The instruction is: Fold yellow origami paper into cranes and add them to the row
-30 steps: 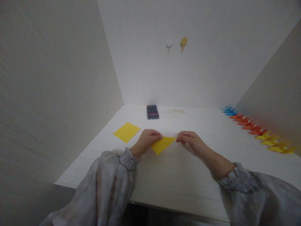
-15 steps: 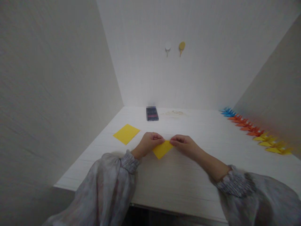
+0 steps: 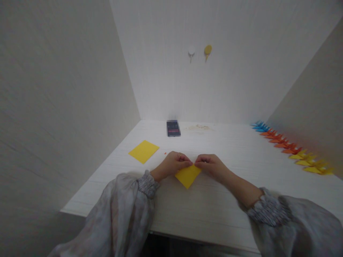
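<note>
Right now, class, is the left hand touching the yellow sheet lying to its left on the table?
Apart: the head view shows white tabletop between the left hand and the yellow sheet, with an orange speck there.

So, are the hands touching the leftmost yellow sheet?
No, the left hand and right hand touch another yellow paper, apart from that sheet.

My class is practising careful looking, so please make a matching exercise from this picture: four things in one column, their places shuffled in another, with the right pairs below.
Things
1. nearer yellow paper
2. farther yellow paper
3. yellow hook
4. folded paper figures

Places
A. on the back wall
B. in a row along the right side of the table
C. between the left hand and right hand
D. flat on the table, left of both hands

Pairs: 1-C, 2-D, 3-A, 4-B
</note>
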A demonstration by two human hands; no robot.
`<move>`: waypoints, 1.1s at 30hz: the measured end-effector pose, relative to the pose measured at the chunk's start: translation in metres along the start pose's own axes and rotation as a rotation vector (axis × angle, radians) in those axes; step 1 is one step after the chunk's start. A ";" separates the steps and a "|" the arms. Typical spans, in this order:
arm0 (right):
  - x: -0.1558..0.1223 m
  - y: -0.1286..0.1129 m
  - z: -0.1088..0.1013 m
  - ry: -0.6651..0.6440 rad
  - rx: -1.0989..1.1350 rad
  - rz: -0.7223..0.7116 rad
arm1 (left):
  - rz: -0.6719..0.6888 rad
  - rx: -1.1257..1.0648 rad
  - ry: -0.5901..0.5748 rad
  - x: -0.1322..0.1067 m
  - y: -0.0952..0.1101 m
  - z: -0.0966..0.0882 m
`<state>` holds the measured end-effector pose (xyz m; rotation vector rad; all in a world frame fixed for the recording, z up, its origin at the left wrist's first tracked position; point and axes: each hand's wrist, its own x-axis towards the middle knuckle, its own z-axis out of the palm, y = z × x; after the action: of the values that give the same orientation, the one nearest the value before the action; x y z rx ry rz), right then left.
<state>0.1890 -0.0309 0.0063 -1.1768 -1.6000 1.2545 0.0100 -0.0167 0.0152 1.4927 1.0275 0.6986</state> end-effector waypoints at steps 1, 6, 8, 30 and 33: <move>0.000 0.000 -0.004 0.015 0.058 0.002 | -0.003 -0.011 -0.005 0.000 0.000 -0.003; -0.001 -0.002 -0.026 0.129 0.158 -0.059 | -0.016 -0.159 0.081 0.003 -0.002 -0.016; -0.001 -0.002 -0.028 0.160 0.124 -0.079 | 0.013 -0.200 0.135 0.004 -0.004 -0.016; -0.008 -0.011 0.011 0.179 -1.168 -0.986 | 0.042 -0.297 0.000 0.003 0.000 0.010; -0.010 -0.011 0.006 0.228 -0.935 -0.920 | 0.014 -0.286 -0.003 0.002 0.002 0.009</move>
<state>0.1839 -0.0430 0.0155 -0.8035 -2.2073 -0.2513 0.0186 -0.0192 0.0154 1.2525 0.8747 0.8165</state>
